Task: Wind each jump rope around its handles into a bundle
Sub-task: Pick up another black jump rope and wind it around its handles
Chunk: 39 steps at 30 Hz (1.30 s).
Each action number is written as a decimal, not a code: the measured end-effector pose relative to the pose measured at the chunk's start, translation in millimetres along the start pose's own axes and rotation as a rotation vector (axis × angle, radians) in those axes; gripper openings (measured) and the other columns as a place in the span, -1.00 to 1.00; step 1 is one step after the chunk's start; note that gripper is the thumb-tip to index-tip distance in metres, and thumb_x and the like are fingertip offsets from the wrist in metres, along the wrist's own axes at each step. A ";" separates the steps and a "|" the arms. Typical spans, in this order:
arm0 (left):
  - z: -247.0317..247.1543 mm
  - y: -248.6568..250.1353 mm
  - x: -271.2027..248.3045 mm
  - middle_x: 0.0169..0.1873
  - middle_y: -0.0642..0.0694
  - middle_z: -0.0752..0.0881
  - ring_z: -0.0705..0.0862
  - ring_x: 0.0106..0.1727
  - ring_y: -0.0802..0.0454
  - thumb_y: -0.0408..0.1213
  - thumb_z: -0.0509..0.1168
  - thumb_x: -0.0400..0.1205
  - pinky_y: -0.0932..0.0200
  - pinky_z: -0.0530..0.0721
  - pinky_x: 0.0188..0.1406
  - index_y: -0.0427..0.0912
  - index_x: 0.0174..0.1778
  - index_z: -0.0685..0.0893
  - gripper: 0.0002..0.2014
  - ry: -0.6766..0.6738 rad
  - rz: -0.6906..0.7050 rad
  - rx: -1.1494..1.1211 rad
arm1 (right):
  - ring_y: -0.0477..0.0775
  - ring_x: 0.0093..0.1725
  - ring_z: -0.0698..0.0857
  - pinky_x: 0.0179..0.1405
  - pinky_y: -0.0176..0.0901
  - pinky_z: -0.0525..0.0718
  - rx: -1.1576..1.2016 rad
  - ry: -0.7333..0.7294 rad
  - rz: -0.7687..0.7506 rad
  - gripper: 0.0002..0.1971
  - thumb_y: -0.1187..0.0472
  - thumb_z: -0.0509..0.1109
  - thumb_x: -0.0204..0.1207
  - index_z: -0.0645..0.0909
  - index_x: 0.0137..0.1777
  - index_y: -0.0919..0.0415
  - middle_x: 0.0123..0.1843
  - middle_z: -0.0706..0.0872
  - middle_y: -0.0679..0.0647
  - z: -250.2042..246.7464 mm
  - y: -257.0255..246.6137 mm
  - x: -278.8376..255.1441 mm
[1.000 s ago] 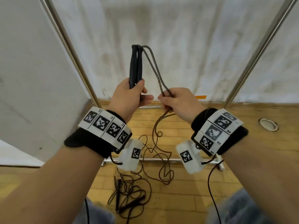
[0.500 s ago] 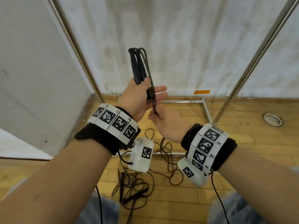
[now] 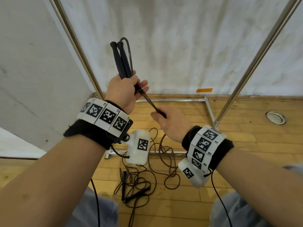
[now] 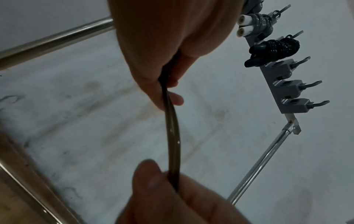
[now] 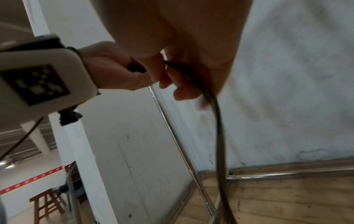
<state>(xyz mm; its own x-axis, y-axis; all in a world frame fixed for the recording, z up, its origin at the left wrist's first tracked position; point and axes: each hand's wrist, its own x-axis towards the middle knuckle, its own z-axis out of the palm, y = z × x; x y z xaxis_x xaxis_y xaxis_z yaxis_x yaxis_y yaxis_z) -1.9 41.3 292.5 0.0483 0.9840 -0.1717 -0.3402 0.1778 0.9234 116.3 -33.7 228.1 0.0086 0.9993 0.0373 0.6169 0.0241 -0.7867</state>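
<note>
My left hand [image 3: 124, 90] grips two black handles [image 3: 121, 60] of a jump rope, held together and pointing up. The dark brown rope [image 3: 150, 103] runs doubled from the handles' tops down past my left fingers to my right hand [image 3: 165, 119], which pinches it lower right of the left hand. In the left wrist view the rope [image 4: 172, 133] stretches between the left fingers [image 4: 162, 91] and the right thumb [image 4: 151, 177]. In the right wrist view the rope [image 5: 218, 130] hangs from my right hand toward the floor. Its slack [image 3: 165, 159] lies looped on the wood floor.
A second black jump rope [image 3: 134, 185] lies tangled on the floor near my knees. A metal rack's poles [image 3: 255, 63] and base bars [image 3: 172, 100] stand against the white wall. In the left wrist view a hook rail [image 4: 283, 84] holds two wound rope bundles [image 4: 272, 51].
My right hand has drawn the rope down and to the right, away from the handles, pulling it taut. The left hand has tilted the handles' tops leftward.
</note>
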 end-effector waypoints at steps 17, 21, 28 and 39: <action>-55.0 -16.6 13.9 -0.28 -0.06 0.65 0.66 -0.39 0.08 -0.15 0.13 0.74 0.23 0.58 -0.57 -0.07 0.14 0.49 -0.86 -0.216 0.212 1.346 | -0.27 -0.49 0.46 -0.50 -0.47 0.34 -0.076 0.169 -0.093 -0.69 0.01 0.20 0.65 0.61 -0.22 0.15 -0.46 0.46 -0.14 -44.2 5.6 6.9; -50.5 -21.5 0.9 -0.44 0.03 0.56 0.52 -0.46 0.13 0.07 0.12 0.71 0.30 0.39 -0.53 0.03 -0.23 0.49 -0.73 -0.507 0.194 1.438 | -0.18 -0.39 0.46 -0.42 -0.53 0.35 -0.188 0.235 -0.102 -0.70 0.00 0.20 0.65 0.60 -0.17 0.15 -0.41 0.50 -0.13 -53.7 7.9 11.5; -29.7 -51.7 -19.7 -0.42 0.07 0.55 0.53 -0.42 0.18 0.01 0.22 0.68 0.28 0.37 -0.51 0.09 -0.09 0.50 -0.89 -0.650 0.204 1.705 | -0.19 -0.40 0.53 -0.42 -0.46 0.41 -0.207 0.229 -0.238 -0.76 -0.03 0.23 0.62 0.64 -0.15 0.04 -0.41 0.57 -0.13 -54.0 -9.5 7.7; -34.0 -18.6 -22.4 -0.27 0.14 0.58 0.55 -0.25 0.22 -0.29 0.27 0.66 0.27 0.41 -0.31 0.18 -0.05 0.47 -0.79 -0.756 0.292 1.338 | -0.17 -0.60 0.33 -0.54 -0.35 0.38 0.060 0.185 0.051 -0.66 -0.17 0.44 0.40 0.70 -0.45 0.03 -0.63 0.41 -0.16 -86.2 17.5 25.5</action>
<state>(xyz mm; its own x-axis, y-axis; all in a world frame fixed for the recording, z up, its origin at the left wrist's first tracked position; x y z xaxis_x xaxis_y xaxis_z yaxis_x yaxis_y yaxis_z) -28.6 15.5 267.4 0.7144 0.6906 -0.1128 0.6093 -0.5347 0.5855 195.2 -10.4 268.4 0.1868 0.9768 0.1049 0.5638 -0.0192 -0.8257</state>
